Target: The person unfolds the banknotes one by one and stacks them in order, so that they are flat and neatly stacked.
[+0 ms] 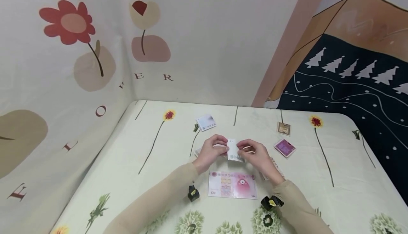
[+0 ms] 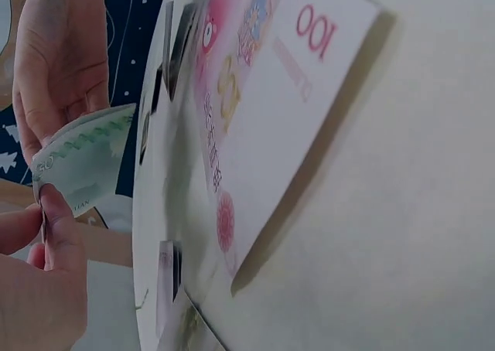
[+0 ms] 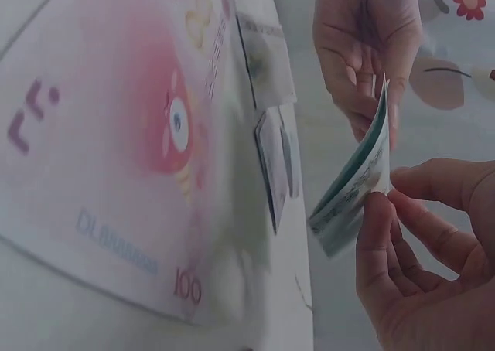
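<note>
Above the middle of the table, both hands hold a folded, green-tinted toy banknote. My left hand pinches its left edge between thumb and fingers. At the right side, my right hand grips it by thumb and fingertips. Seen in the right wrist view, the folded note has its layers slightly apart along one side. The left wrist view shows its green printed face. Below the hands, a pink 100 banknote lies flat on the table.
A folded pale-blue note lies at the back. To the right are a folded purple note and a small brown one. Another folded note is partly covered by the right forearm. Black straps circle the wrists.
</note>
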`<control>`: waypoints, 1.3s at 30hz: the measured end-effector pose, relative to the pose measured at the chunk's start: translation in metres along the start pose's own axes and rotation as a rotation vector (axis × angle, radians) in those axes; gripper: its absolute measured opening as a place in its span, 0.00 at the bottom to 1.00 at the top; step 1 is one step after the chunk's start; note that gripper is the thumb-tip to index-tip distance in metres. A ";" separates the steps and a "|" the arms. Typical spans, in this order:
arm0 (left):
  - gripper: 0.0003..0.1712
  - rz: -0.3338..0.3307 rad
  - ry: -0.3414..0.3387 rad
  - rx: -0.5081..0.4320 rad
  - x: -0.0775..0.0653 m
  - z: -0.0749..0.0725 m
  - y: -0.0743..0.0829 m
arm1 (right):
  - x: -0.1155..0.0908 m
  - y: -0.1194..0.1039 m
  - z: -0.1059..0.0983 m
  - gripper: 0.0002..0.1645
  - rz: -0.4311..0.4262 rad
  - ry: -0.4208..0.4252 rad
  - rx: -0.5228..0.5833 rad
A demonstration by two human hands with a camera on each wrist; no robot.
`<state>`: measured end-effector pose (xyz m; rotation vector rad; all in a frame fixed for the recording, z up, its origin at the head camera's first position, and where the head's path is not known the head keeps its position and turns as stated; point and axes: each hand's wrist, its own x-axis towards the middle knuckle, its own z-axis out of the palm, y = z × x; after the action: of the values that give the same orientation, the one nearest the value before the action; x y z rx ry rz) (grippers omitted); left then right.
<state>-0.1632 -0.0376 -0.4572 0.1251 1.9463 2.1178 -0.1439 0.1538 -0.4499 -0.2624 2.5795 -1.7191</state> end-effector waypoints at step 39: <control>0.15 -0.025 -0.044 -0.025 -0.021 0.002 0.009 | -0.024 -0.023 0.013 0.14 0.080 0.030 0.166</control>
<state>-0.1440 -0.0416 -0.4459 0.1400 1.8865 2.1044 -0.1155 0.1370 -0.4359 -0.1276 2.4120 -1.9084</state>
